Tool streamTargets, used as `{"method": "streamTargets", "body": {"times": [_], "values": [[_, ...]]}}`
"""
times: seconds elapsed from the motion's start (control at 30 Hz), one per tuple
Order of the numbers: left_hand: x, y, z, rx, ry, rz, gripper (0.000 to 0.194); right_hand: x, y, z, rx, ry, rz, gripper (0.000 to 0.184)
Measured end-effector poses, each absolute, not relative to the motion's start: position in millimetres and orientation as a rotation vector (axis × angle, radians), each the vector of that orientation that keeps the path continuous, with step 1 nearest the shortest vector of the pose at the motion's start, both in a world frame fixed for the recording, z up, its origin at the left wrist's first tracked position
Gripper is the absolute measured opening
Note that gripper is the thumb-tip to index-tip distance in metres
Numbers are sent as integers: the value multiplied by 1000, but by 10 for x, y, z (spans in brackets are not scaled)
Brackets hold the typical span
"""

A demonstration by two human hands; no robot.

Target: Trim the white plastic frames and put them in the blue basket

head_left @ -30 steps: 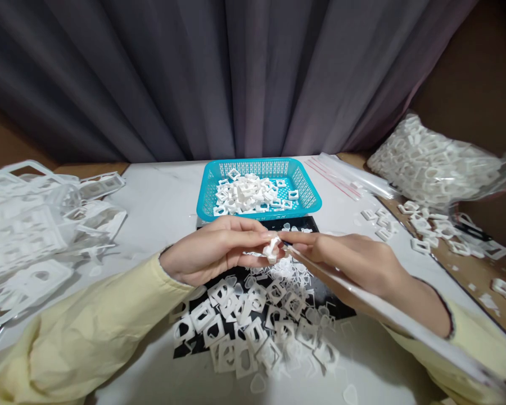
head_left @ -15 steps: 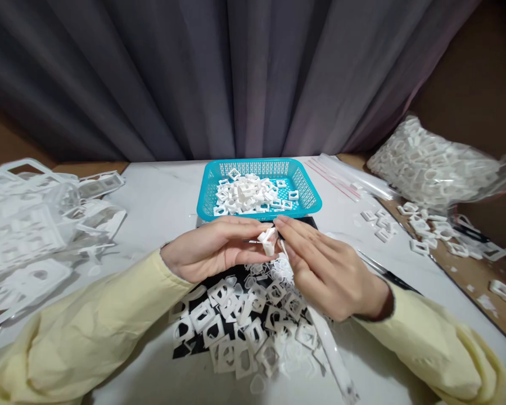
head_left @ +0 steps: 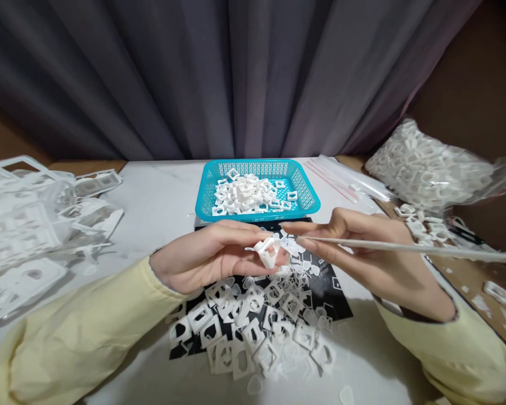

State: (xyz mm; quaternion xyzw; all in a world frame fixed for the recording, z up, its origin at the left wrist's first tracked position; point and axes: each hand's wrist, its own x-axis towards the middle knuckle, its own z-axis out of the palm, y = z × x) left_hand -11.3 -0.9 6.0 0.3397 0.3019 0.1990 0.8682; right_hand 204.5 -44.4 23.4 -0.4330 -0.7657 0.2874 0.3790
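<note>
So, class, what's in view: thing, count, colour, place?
Table: one, white, centre
Basket: one, teal, far side
Basket pieces: many, white, heaped inside
Mat: one, black, before basket
Loose frames: many, white, on and around mat
Scraps: many, translucent, on mat
Flat bags: count unclear, clear, right of basket
Filled bag: one, clear, far right
Scattered pieces: several, white, below filled bag
Larger frames: several, white, left
Black item: one, black, right, unclear
Curtain: count unclear, grey-purple, back
Held piece: one, white, centre
Tool: one, pale, centre-right
Sleeves: two, yellow, forearms
Left hand: one, bare, centre
Right hand: one, bare, centre-right
</note>
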Motion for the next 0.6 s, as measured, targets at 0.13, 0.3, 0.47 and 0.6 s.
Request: {"method": "streamTargets", "body": {"times": [0.13, 0.3, 0.47, 0.6], "values": [[-98, -19, 63, 736, 676, 440, 24, 2053, -486, 226, -1059, -1940, 812, 28], [-94, -29, 75, 734, 698, 451, 20, 2045, -510, 200, -979, -2044, 728, 22], [-106, -52, 82, 743, 702, 450, 18, 2052, -532, 154, -972, -2087, 657, 23], [-99, -51, 80, 743, 711, 441, 18, 2040, -540, 128, -991, -2099, 622, 22]]}}
